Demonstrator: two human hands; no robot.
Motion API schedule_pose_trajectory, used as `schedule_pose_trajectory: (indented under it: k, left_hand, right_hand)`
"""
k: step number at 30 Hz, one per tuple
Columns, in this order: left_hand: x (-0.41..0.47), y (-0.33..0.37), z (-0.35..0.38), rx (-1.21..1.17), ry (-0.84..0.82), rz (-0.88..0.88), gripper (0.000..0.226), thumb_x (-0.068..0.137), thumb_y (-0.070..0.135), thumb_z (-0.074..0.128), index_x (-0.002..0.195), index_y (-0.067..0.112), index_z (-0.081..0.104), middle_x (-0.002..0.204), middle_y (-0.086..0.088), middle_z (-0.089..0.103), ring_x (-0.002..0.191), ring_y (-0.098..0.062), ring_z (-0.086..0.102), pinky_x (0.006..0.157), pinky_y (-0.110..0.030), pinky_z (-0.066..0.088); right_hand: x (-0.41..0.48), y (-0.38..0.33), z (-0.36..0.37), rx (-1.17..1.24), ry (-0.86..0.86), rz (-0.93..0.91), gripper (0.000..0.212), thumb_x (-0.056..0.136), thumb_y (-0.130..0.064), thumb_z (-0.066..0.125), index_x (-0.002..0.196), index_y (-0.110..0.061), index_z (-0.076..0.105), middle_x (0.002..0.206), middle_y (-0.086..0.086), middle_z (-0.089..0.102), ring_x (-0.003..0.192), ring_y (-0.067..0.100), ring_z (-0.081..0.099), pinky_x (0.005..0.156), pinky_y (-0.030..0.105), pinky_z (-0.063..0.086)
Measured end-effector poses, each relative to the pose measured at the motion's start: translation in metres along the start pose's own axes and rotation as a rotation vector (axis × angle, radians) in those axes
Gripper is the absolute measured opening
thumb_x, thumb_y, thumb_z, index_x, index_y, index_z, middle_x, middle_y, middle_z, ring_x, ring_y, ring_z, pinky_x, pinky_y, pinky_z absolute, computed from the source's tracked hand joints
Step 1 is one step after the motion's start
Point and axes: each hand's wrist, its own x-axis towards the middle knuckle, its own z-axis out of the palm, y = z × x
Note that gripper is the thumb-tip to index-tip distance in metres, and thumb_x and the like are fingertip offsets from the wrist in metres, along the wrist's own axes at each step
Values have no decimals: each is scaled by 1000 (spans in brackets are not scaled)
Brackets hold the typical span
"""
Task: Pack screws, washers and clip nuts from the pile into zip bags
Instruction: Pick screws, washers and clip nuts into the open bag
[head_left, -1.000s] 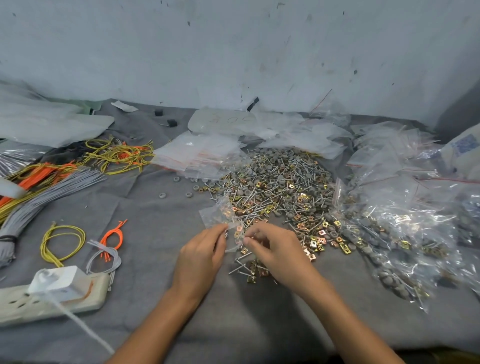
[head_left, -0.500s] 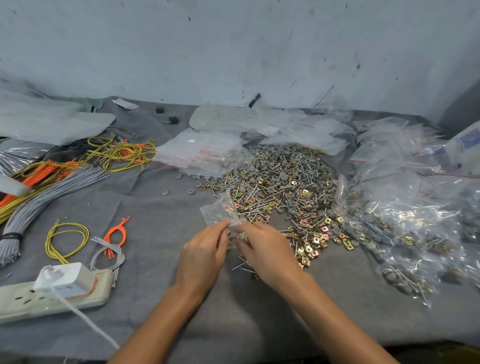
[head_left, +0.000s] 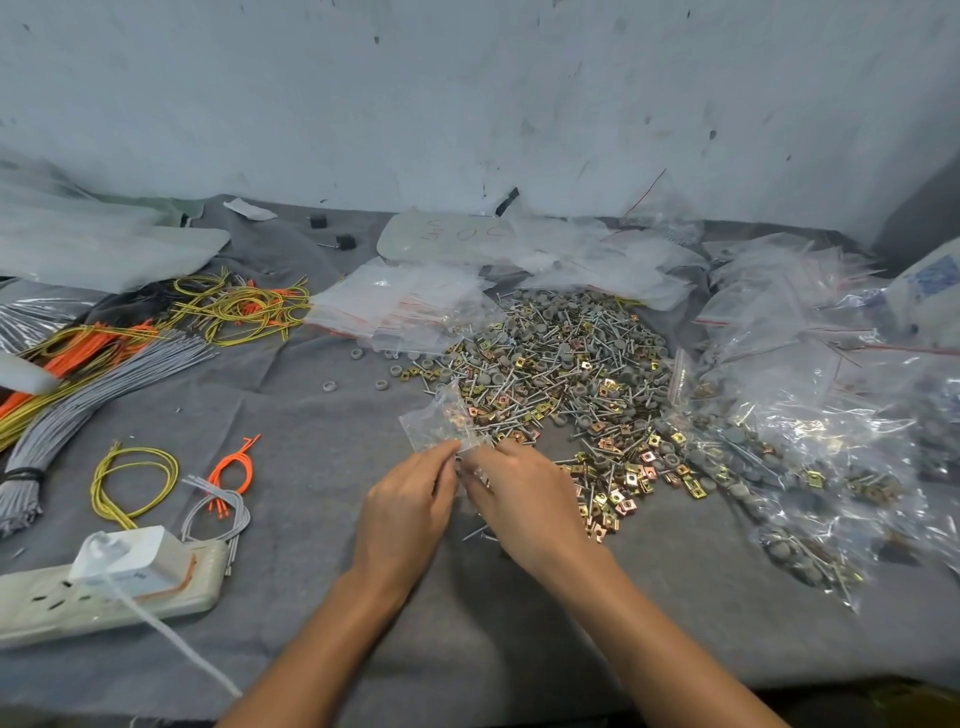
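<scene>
A small clear zip bag (head_left: 441, 423) with a few clip nuts inside stands up from the grey cloth in the middle. My left hand (head_left: 408, 501) pinches its near edge from the left. My right hand (head_left: 524, 493) pinches the same edge from the right, fingertips meeting the left ones. Behind them spreads the pile (head_left: 566, 369) of screws, grey washers and gold clip nuts. A few loose screws (head_left: 480, 532) lie under my right hand.
Filled bags (head_left: 810, 457) heap up on the right. A stack of empty zip bags (head_left: 395, 301) lies behind the pile. Wire bundles (head_left: 104, 374) and a power strip (head_left: 104, 597) with a white charger fill the left side.
My right hand has drawn left from the clip nuts to the bag's edge and now meets my left hand there. The view has tilted slightly.
</scene>
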Motion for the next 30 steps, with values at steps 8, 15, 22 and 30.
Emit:
schedule_pose_trajectory:
  k: [8, 15, 22, 30]
  left_hand:
    - [0, 1, -1, -3, 3, 11, 25, 89, 4, 71, 114, 8, 74, 109, -5, 75, 94, -24, 73, 77, -37, 58]
    - [1, -1, 1, -5, 19, 20, 25, 89, 4, 72, 114, 9, 74, 108, -3, 75, 93, -22, 72, 80, -33, 54]
    - [1, 0, -1, -20, 17, 12, 25, 91, 7, 71, 116, 10, 73, 107, -1, 75, 91, -20, 72, 76, -35, 58]
    - [1, 1, -2, -14, 23, -2, 25, 90, 6, 71, 115, 10, 74, 106, -1, 76, 89, -20, 73, 74, -33, 57]
  right_hand:
    - [7, 2, 3, -120, -106, 12, 32, 106, -44, 36, 118, -29, 62, 105, -1, 69, 101, 29, 65, 73, 39, 50]
    - [-1, 16, -22, 46, 76, -3, 18, 100, -37, 56, 107, -30, 72, 87, -14, 72, 78, 13, 65, 71, 34, 54]
    - [29, 87, -49, -102, 5, 204, 10, 99, -32, 58, 100, -31, 67, 95, -16, 59, 89, 10, 60, 76, 33, 55]
    - [43, 113, -48, -232, -161, 239, 10, 96, -28, 62, 105, -27, 66, 102, -7, 59, 103, 21, 58, 81, 41, 56]
